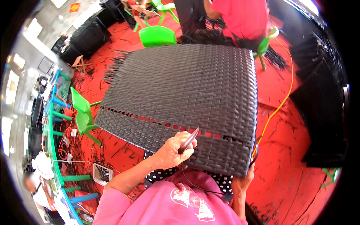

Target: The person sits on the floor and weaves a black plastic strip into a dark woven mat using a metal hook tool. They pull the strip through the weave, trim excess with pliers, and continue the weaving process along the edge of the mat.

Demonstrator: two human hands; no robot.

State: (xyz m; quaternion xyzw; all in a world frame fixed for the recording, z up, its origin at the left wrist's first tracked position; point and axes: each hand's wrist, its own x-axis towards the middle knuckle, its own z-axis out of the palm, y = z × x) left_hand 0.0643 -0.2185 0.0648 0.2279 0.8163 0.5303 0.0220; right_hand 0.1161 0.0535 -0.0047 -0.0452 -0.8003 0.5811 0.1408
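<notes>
A pink shirt (172, 202) lies nearest, with dotted cloth (152, 174) over the lap and the dark woven panel (187, 82) stretching away from it. The left hand (180, 148) is closed around a pointed tool (188, 141), its tip over the slotted row near the panel's close edge. The right hand (247, 178) is at the near right corner, partly hidden; its grip I cannot tell. Loose strands fringe the far left edge. Green chairs crowd the left (84, 118) and far sides (157, 36); on the right, red floor (285, 150) gives room, crossed by a yellow cable (291, 71). Scraps litter the floor; beyond the panel is another person (240, 17) in pink.
</notes>
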